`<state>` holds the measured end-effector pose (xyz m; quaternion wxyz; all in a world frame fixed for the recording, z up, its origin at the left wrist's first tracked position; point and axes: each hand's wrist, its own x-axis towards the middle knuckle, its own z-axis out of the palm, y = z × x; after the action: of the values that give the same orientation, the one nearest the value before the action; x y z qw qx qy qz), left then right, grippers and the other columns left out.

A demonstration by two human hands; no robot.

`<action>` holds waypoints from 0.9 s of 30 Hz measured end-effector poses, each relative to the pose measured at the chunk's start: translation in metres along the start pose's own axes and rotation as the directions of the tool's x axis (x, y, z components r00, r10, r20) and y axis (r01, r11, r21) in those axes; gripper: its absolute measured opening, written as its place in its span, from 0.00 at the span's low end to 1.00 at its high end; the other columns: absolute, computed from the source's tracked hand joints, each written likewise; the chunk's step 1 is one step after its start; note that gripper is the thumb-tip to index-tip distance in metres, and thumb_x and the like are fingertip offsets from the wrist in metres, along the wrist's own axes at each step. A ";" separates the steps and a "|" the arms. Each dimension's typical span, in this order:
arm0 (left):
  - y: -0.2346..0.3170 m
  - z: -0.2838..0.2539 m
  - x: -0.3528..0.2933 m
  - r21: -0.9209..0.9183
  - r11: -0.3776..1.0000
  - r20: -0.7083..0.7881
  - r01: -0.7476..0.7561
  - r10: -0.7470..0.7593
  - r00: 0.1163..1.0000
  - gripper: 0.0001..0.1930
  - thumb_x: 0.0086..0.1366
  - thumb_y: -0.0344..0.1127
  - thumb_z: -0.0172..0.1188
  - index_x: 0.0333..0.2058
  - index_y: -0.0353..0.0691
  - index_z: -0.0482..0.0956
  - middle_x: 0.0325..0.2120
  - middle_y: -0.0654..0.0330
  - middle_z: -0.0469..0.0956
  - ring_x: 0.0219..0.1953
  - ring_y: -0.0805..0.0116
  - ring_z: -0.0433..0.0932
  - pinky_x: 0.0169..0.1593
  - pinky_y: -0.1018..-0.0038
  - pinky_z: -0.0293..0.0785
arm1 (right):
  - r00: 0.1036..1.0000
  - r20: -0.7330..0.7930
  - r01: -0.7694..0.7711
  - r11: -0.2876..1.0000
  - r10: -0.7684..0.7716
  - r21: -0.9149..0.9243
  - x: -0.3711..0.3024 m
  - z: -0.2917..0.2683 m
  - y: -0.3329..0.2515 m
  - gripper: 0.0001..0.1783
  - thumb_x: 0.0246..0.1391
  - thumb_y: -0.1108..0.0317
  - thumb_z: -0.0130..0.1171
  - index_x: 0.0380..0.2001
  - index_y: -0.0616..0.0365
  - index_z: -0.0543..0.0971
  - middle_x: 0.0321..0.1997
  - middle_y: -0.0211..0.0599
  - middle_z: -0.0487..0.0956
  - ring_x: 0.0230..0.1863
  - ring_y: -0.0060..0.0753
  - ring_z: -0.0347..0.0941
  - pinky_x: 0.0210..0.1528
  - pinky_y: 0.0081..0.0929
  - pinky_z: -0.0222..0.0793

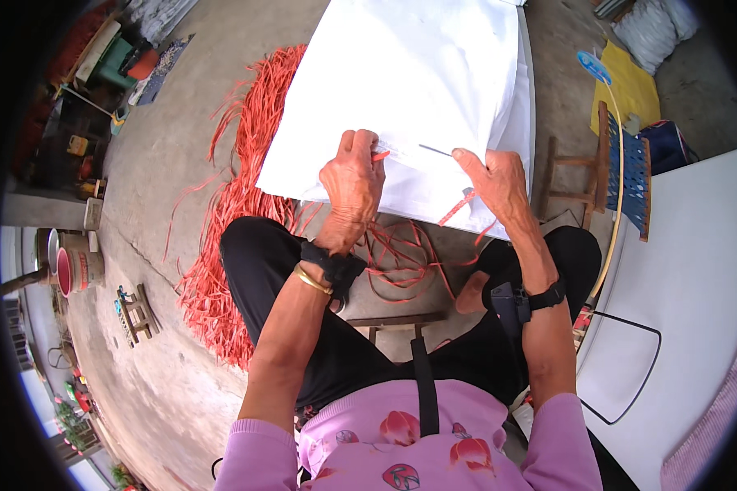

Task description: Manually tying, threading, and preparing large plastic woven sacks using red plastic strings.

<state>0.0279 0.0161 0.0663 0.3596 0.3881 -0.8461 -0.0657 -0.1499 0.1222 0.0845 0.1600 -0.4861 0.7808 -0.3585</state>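
I log from my remote feed: left of the white sheet (393, 82), a heap of red strips (258, 135). Over the sheet's near part, left hand (354, 176), fingers curled, pinching a red strip end (381, 155); then a thin dark rod (435, 150), pinched by the right hand (499, 180). Right of the sheet, a wooden chair (604, 155).

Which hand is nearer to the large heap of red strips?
Left: the left hand is right of the red strip heap; the right hand is farther right.
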 end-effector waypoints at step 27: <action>0.009 0.005 -0.018 -0.132 0.988 0.032 -0.085 0.090 0.995 0.11 0.47 0.21 0.57 0.30 0.41 0.70 0.23 0.57 0.71 0.21 0.55 0.73 0.22 0.66 0.69 | 0.987 0.136 -0.117 0.972 0.090 0.204 0.020 0.065 0.000 0.40 0.48 0.41 0.54 0.04 0.68 0.62 0.05 0.37 0.53 0.12 0.26 0.51 0.15 0.37 0.53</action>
<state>0.0273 0.0341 0.0560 0.3705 0.3249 -0.8629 -0.1122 -0.1200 0.0782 0.0415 0.2781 -0.4467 0.7508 -0.3993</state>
